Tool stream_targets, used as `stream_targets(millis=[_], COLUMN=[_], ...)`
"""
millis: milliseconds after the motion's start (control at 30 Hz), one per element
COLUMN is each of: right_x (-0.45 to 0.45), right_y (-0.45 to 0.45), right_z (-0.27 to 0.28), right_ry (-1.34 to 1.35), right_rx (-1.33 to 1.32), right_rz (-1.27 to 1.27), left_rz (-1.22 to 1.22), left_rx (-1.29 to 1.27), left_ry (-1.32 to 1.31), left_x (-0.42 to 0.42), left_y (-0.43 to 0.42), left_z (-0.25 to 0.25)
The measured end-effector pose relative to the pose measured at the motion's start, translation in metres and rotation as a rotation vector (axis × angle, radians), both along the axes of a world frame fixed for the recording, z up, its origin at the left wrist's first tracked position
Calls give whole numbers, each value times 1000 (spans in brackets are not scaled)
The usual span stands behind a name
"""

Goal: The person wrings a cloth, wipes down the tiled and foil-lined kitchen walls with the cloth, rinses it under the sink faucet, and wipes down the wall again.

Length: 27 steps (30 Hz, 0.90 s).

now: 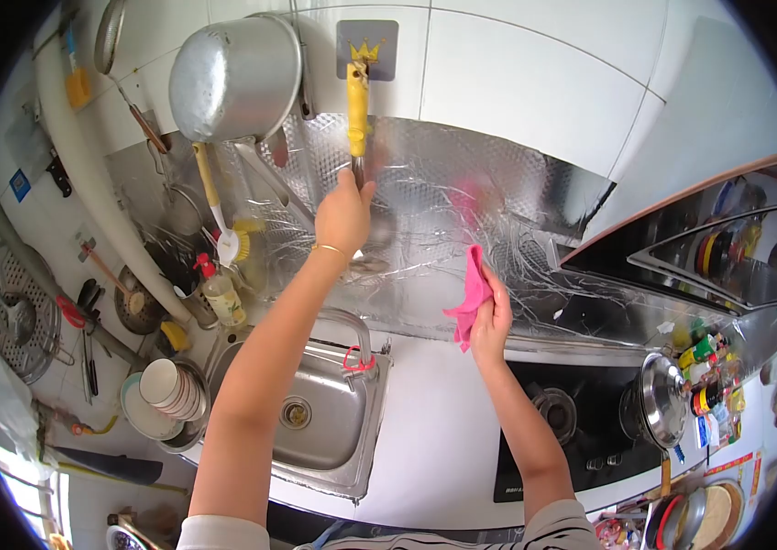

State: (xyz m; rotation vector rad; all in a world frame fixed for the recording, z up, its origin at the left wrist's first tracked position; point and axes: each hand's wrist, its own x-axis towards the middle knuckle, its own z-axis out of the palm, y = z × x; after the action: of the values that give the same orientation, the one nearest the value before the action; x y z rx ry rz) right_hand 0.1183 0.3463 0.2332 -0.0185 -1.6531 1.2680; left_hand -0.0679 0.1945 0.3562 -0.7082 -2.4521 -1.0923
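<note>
My left hand point(344, 218) is raised to the wall, its fingers closed round the metal neck of a yellow-handled utensil point(357, 115). That utensil hangs upright at a hook on a grey square plate with a gold crown point(367, 48). My hand and wrist hide its lower end, so its kind cannot be made out. In my right hand point(493, 316) a pink cloth point(471, 301) is gripped, held up in front of the foil-covered wall point(434, 211). The cloth is bunched and droops to the left of the fingers.
A saucepan point(232, 82) and a yellow-handled brush point(232, 243) hang left of my left hand. Below lie the sink point(315, 449), its faucet point(363, 335) and stacked bowls point(164, 383). The stove point(535, 449) carries a lidded pot point(663, 399) at right, under a range hood point(718, 238).
</note>
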Motion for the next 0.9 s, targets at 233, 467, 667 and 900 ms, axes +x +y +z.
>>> stream_targets(millis=[233, 467, 667, 900], right_x=[-30, -97, -64, -22], right_y=[4, 61, 127, 204], right_z=[66, 39, -54, -81], right_ry=[216, -80, -221, -108], right_rx=[279, 842, 946, 220], right_rz=[-171, -773, -915, -1172], left_rz=[-49, 2, -101, -202], left_rx=[-23, 29, -64, -244], left_ry=[89, 30, 218, -66], left_x=[-10, 16, 91, 175], left_y=[-1, -17, -79, -172], left_z=[-5, -28, -72, -162])
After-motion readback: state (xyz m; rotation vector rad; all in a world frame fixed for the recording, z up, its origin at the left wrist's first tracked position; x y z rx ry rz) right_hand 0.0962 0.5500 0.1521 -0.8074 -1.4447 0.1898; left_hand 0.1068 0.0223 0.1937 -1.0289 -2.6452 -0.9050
